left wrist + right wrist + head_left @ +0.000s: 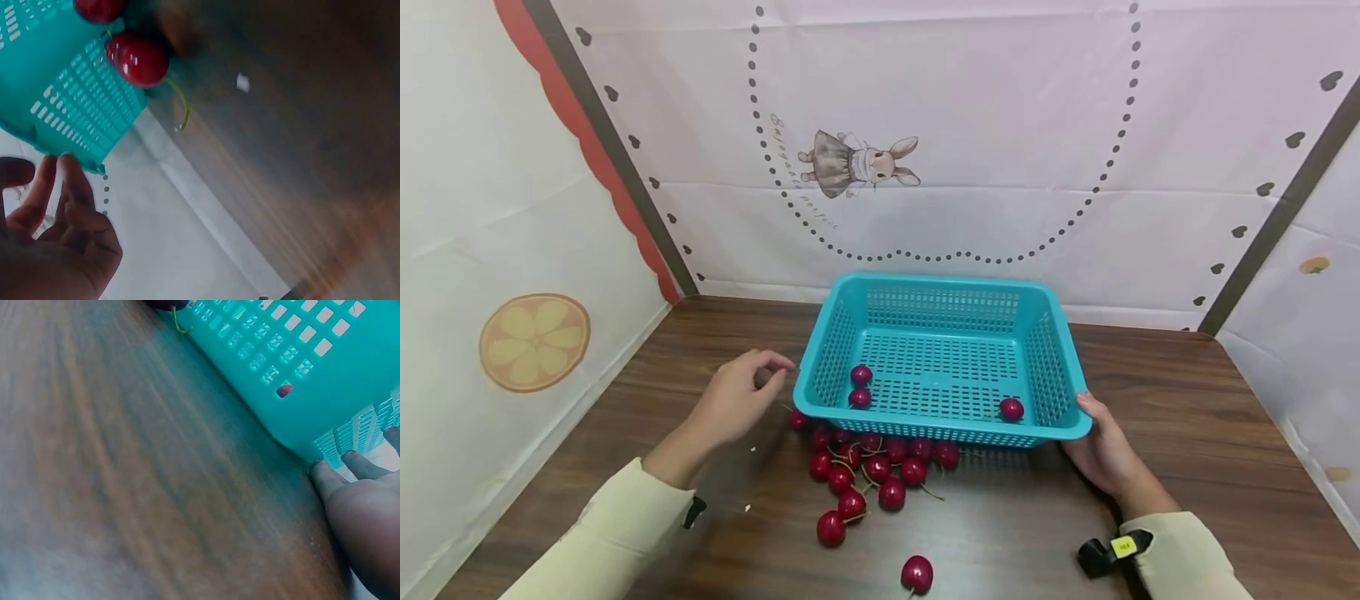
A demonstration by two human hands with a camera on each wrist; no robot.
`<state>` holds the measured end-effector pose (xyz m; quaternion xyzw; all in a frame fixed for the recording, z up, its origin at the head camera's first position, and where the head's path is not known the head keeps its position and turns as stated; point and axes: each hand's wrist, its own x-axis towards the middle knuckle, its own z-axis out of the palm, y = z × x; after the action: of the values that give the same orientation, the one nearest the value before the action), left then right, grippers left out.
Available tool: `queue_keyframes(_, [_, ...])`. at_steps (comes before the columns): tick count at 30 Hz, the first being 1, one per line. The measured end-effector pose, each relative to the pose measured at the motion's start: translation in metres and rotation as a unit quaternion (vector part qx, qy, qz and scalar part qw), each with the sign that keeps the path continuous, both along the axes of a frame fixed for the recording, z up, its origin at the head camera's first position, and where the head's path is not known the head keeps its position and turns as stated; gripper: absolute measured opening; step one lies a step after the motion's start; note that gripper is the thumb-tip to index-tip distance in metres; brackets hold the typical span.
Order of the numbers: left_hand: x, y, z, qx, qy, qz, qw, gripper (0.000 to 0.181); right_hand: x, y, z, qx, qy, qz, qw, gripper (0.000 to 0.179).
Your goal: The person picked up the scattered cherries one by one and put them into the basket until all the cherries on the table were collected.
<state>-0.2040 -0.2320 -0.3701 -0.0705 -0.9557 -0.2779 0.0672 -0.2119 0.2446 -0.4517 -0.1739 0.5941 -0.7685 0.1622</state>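
Note:
A turquoise plastic basket (925, 430) with slotted walls stands on the wooden table, holding two cherries (861, 387) at its left and one cherry (1011, 409) at its right. My right hand (1107, 454) holds the basket's right front corner, thumb at the rim and fingers against the outer side wall (350, 440). At the opposite side, my left hand (741, 392) has bent, loose fingers with nothing between them. Its fingertips (67, 164) come right up to the basket's left rim. Several stemmed cherries (877, 468) lie heaped along the front wall.
One cherry (917, 575) lies apart, near the front of the table (1000, 517). Small white scraps (747, 507) dot the wood at left. A printed white cloth (1000, 125) hangs behind the table, with similar cloth on both sides.

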Motion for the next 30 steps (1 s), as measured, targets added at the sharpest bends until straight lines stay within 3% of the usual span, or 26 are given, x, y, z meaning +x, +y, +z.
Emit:
queue_keyframes(5, [0.004,0.005,-0.014,-0.059,-0.052,-0.012,0.9968,0.029,0.001,0.000,-0.002,0.001,-0.004,-0.004,1.0000,0.060])
queue_keyframes(9, [0.005,0.009,-0.024,-0.104,-0.062,-0.021,0.9924,0.041,0.002,-0.001,-0.003,0.007,-0.012,-0.011,0.9998,0.062])
queue_keyframes(18, [0.006,0.011,-0.031,-0.121,-0.076,-0.023,0.9895,0.061,0.003,-0.004,0.000,0.015,-0.018,-0.015,0.9996,0.064])
queue_keyframes(30, [0.002,0.010,-0.035,-0.146,-0.072,-0.037,0.9860,0.050,0.000,-0.003,0.000,0.014,-0.011,-0.017,0.9997,0.064])
